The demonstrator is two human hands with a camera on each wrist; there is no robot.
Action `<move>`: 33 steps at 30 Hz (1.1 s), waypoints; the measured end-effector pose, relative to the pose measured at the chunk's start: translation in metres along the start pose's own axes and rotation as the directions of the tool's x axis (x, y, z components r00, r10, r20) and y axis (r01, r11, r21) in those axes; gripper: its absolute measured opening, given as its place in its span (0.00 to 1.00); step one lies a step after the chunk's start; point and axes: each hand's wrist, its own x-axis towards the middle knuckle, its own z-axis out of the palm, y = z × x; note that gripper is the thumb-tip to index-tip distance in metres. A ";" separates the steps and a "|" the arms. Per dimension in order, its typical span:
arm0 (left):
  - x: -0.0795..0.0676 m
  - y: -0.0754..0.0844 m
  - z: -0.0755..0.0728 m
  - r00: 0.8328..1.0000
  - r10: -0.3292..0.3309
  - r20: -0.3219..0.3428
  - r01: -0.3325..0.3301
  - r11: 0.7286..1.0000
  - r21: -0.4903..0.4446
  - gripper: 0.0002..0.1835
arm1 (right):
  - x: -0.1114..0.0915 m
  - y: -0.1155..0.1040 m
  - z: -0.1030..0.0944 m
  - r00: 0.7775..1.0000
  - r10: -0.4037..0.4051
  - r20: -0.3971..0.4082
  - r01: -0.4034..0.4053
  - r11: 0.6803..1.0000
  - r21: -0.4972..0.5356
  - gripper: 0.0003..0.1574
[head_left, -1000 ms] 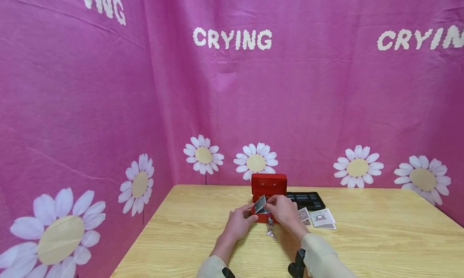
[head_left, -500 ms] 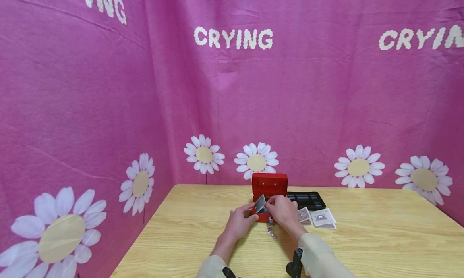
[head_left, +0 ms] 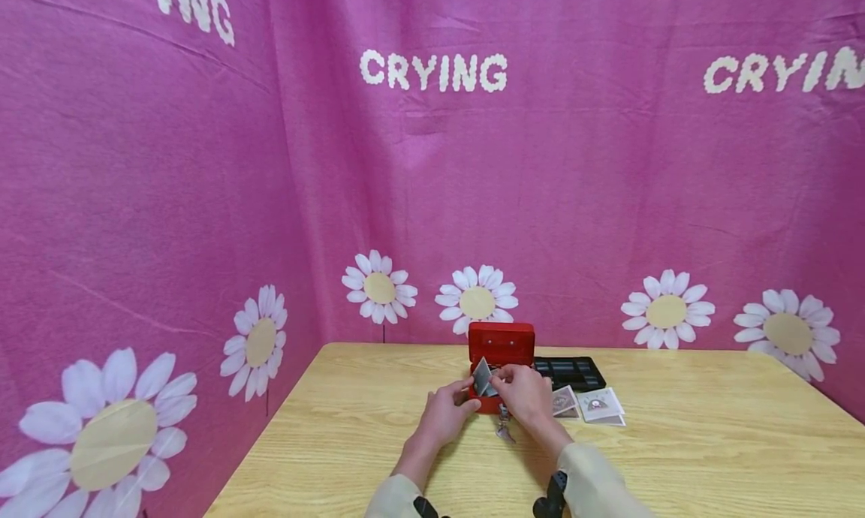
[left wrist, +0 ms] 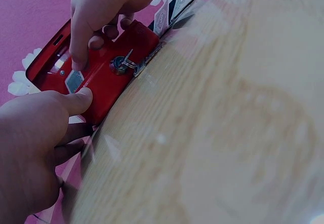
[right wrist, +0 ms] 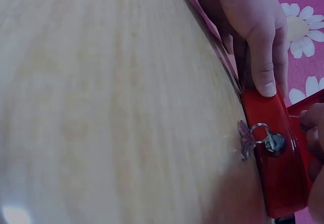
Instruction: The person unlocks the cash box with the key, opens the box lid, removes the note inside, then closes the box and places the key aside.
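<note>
A small red cash box stands on the table with its lid raised. Its lock carries a ring of keys hanging down the front. My left hand grips the box's left end, thumb on the front wall and fingers along the side. Over the box's inside, my right hand pinches the edge of a grey, pale-bordered card between thumb and fingers. The card leans up at the left of the box, its lower part hidden by the front wall. In the left wrist view, the card shows between both hands.
To the right of the box lies a black compartment tray. In front of it are a white picture card pair and another card pair. A pink curtain with daisies hangs behind the wooden table.
My right hand has shifted slightly left, and the card in it has moved left and stands more upright. My left hand has stayed on the box.
</note>
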 end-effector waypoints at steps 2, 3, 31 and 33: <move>0.000 0.001 0.000 1.000 -0.007 0.002 0.007 1.000 -0.005 0.24 | -0.001 0.000 0.001 1.000 0.006 -0.025 -0.006 1.000 0.012 0.09; 0.000 0.001 0.000 1.000 -0.004 0.000 0.004 1.000 -0.003 0.24 | -0.002 0.000 0.000 0.999 0.012 -0.033 -0.011 1.000 0.022 0.09; -0.002 0.002 -0.003 1.000 -0.016 0.012 0.016 1.000 -0.005 0.25 | -0.014 0.006 -0.036 0.995 0.090 -0.041 -0.072 0.942 0.327 0.08; -0.002 0.003 -0.001 1.000 -0.025 0.014 0.025 1.000 -0.002 0.25 | -0.016 0.008 -0.039 0.995 0.082 -0.050 -0.061 0.939 0.338 0.07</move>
